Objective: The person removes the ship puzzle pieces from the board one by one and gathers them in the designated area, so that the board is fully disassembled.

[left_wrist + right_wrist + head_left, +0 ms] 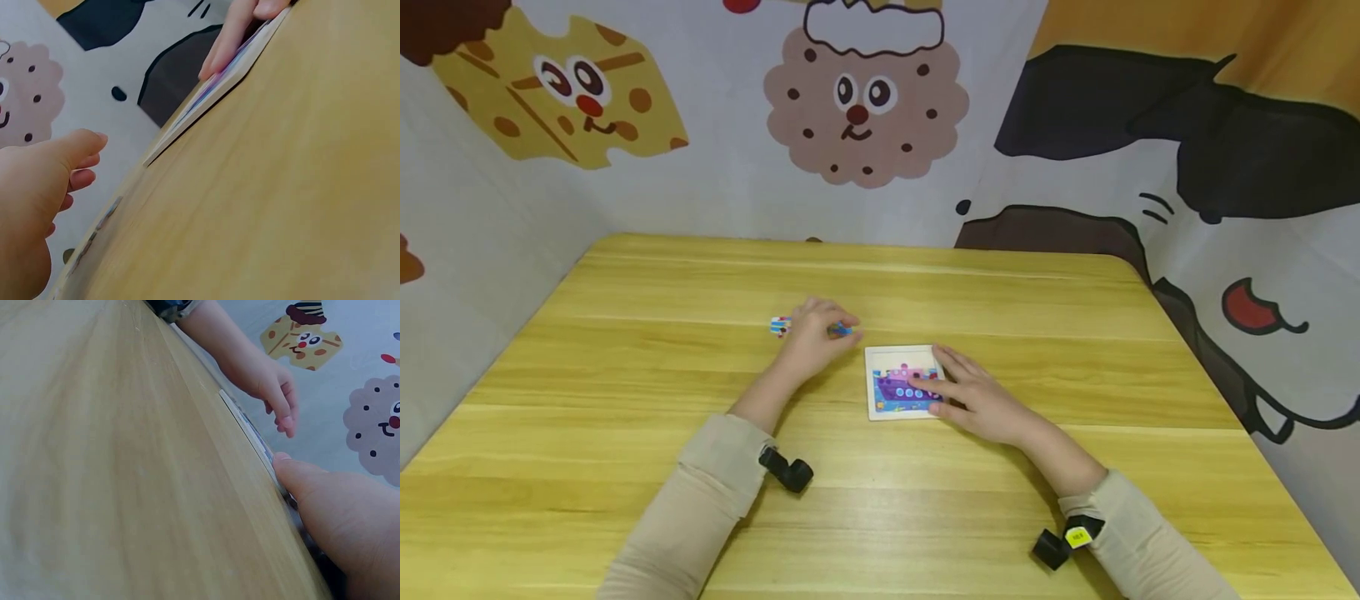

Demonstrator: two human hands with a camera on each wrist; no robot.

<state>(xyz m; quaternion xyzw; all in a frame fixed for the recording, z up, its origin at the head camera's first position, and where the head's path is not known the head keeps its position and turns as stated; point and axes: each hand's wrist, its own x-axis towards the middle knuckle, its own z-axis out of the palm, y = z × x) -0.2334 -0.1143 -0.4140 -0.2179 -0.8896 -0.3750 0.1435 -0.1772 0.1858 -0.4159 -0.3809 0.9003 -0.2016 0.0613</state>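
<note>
In the head view a small jigsaw puzzle (907, 393) lies in a pale square tray (880, 354). Its picture shows a purple and pink shape on blue, and the tray's upper strip is bare. My right hand (981, 400) rests on the tray's right side, fingers stretched over the picture and thumb near the lower right edge. Left of the tray, my left hand (816, 333) hovers over loose puzzle pieces (778, 325), partly hiding them. Its fingers are loosely bent, thumb and forefinger apart. The left wrist view shows no piece in the left hand (56, 181).
All this lies on a wood-grain table (887, 500). Behind it hangs a cloth (722, 183) printed with cartoon faces. Each wrist wears a black camera mount, one by the left cuff (786, 471) and one by the right cuff (1051, 550).
</note>
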